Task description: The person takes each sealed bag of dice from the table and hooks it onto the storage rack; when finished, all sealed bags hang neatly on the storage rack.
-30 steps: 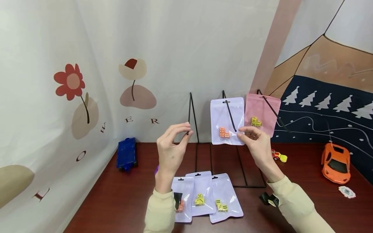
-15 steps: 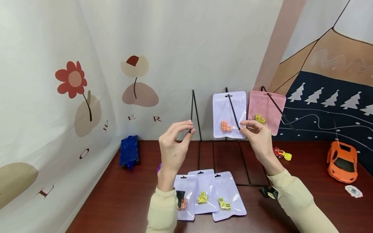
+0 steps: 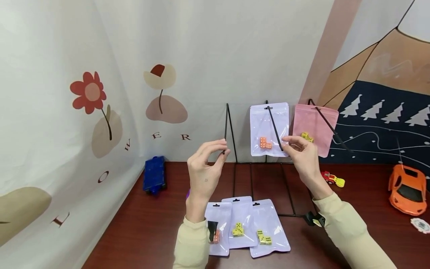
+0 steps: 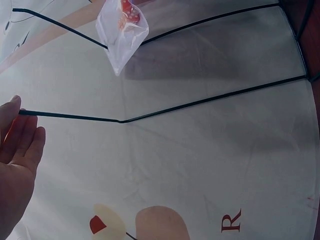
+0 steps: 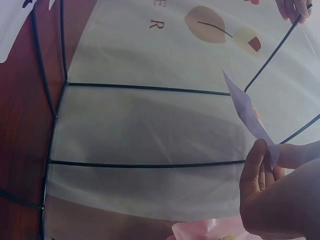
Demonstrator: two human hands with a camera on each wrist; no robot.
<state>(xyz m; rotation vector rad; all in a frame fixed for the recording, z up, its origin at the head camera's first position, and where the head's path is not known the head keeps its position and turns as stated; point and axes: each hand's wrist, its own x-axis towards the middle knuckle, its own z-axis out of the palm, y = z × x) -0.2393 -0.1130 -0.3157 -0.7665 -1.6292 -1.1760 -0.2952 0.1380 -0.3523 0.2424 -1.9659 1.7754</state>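
Observation:
In the head view, a wire rack (image 3: 231,130) with several black prongs stands at the back. My left hand (image 3: 206,175) pinches the tip of the left prong between thumb and fingers; the left wrist view shows this prong (image 4: 70,116) bare. From the middle prong hangs a lavender zip bag (image 3: 256,125) with orange dice (image 3: 263,143). My right hand (image 3: 305,157) pinches this bag's lower right edge, and the right wrist view shows the bag (image 5: 245,107) side-on between thumb and fingers. A pink zip bag (image 3: 319,119) with yellow dice (image 3: 307,137) hangs on the right prong.
Lavender zip bags lie overlapping on the table: a left one (image 3: 221,213) partly behind my left sleeve, a middle one (image 3: 236,209) and a right one (image 3: 273,224). A blue toy (image 3: 154,173), an orange toy car (image 3: 408,190) and a poker chip (image 3: 420,225) lie around them.
The head view has shifted, so the scene sits farther right. The hanging lavender bag has slid a little back along its prong toward the upright. Both hands keep their hold.

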